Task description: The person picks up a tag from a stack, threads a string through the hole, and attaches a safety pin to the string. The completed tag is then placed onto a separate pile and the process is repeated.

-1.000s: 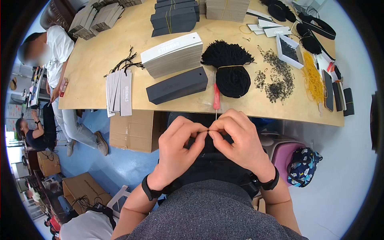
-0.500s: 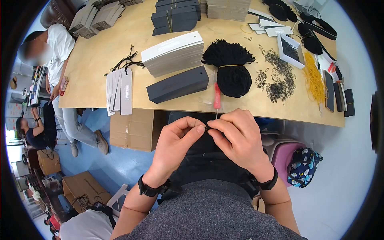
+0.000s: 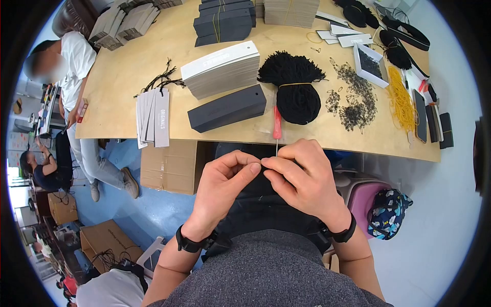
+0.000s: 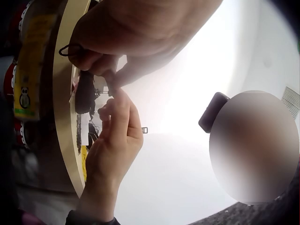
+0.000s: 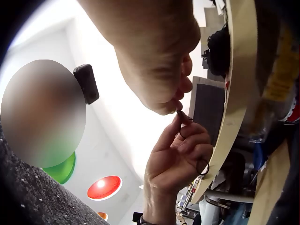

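Both hands meet fingertip to fingertip just off the table's front edge. The left hand (image 3: 217,187) pinches a thin dark cord (image 5: 181,129) between thumb and forefinger, and a loop of it (image 5: 202,167) sticks out by its lower fingers. At the same spot the right hand (image 3: 309,179) pinches with thumb and forefinger; its grip on the small dark piece is mostly hidden. Behind the hands lies a red-handled tool (image 3: 277,125), its thin shaft over the edge. Beyond it are a black cord bundle (image 3: 299,102) and many small dark pins (image 3: 355,110).
Stacks of pale tags (image 3: 220,71) and dark tags (image 3: 227,109) stand on the table (image 3: 112,77). Corded tags (image 3: 153,118) lie front left. A white box (image 3: 370,64), yellow cords (image 3: 401,100) and a phone (image 3: 420,117) are at the right. A person (image 3: 76,61) is at the left.
Since a second ago the left hand has turned, with its thumb now lying higher, and its wrist has shifted left. The joined fingertips have moved slightly left and up.
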`<state>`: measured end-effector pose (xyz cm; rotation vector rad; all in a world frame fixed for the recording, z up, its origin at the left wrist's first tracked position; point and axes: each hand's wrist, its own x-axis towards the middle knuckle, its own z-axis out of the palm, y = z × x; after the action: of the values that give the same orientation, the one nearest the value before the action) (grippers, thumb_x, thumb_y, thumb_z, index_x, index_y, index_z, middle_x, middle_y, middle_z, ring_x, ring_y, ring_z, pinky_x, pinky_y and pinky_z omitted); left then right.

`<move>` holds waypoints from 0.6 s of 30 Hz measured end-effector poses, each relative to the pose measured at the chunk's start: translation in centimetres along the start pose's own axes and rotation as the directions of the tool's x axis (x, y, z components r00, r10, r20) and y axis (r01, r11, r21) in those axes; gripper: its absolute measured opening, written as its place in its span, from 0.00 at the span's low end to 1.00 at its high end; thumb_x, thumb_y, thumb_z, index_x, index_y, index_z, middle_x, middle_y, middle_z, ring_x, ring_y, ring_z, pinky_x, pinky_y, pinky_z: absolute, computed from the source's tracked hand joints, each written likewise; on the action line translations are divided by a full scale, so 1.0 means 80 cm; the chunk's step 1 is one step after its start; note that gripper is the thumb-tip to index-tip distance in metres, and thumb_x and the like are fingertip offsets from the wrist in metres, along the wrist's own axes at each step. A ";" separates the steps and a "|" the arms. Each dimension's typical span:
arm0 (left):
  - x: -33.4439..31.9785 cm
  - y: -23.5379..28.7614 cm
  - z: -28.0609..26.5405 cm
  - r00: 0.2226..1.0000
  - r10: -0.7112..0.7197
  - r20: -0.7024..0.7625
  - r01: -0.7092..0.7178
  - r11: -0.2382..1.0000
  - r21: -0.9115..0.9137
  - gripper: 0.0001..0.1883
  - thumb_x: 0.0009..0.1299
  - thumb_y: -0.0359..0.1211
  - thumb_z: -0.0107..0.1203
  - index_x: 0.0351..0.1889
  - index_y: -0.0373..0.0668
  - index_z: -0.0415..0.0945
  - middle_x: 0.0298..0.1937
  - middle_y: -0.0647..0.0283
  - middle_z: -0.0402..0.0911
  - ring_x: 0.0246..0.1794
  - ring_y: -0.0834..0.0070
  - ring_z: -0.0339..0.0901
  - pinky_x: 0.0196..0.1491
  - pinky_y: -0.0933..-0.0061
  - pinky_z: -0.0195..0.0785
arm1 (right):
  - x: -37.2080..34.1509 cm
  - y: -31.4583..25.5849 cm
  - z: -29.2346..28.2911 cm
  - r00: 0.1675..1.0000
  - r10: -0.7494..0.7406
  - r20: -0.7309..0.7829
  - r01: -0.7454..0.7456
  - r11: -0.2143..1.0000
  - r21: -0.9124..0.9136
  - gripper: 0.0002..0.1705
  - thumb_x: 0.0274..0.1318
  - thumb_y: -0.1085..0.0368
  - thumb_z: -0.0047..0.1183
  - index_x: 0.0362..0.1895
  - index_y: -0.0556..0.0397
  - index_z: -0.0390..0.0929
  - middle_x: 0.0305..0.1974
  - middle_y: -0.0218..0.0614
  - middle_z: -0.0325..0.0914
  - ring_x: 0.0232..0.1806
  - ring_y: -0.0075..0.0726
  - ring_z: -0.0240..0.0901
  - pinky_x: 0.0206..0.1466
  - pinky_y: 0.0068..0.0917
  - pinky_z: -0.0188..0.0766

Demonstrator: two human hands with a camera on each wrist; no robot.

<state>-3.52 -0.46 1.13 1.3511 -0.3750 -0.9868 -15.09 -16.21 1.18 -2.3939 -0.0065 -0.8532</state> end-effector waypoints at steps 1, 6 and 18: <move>0.000 0.001 0.000 1.000 0.001 0.000 -0.001 1.000 0.000 0.06 0.74 0.29 0.59 0.44 0.35 0.81 0.36 0.73 0.81 0.37 0.92 0.72 0.39 0.89 0.64 | 0.000 -0.001 0.000 1.000 -0.008 -0.006 0.008 1.000 -0.010 0.15 0.43 0.69 0.68 0.39 0.52 0.83 0.34 0.30 0.73 0.35 0.35 0.73 0.39 0.33 0.67; 0.002 -0.007 -0.007 0.994 -0.098 0.057 0.107 0.978 -0.181 0.05 0.71 0.29 0.61 0.41 0.37 0.81 0.30 0.73 0.75 0.28 0.89 0.64 0.31 0.86 0.55 | -0.006 0.003 0.009 0.996 -0.080 -0.037 0.076 0.993 -0.093 0.15 0.41 0.68 0.69 0.37 0.53 0.82 0.32 0.30 0.72 0.34 0.34 0.73 0.40 0.33 0.67; -0.001 -0.011 0.008 0.935 0.348 -0.062 -0.291 0.857 0.427 0.03 0.69 0.25 0.61 0.38 0.36 0.80 0.30 0.70 0.73 0.28 0.89 0.70 0.29 0.85 0.61 | -0.001 0.000 0.005 0.998 0.038 -0.044 -0.040 0.998 -0.053 0.12 0.42 0.72 0.66 0.35 0.52 0.80 0.32 0.32 0.73 0.34 0.38 0.73 0.39 0.33 0.66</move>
<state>-4.41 -0.71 0.49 1.6602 -0.7094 -0.5449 -14.89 -15.99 0.90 -2.4172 0.0811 -0.8965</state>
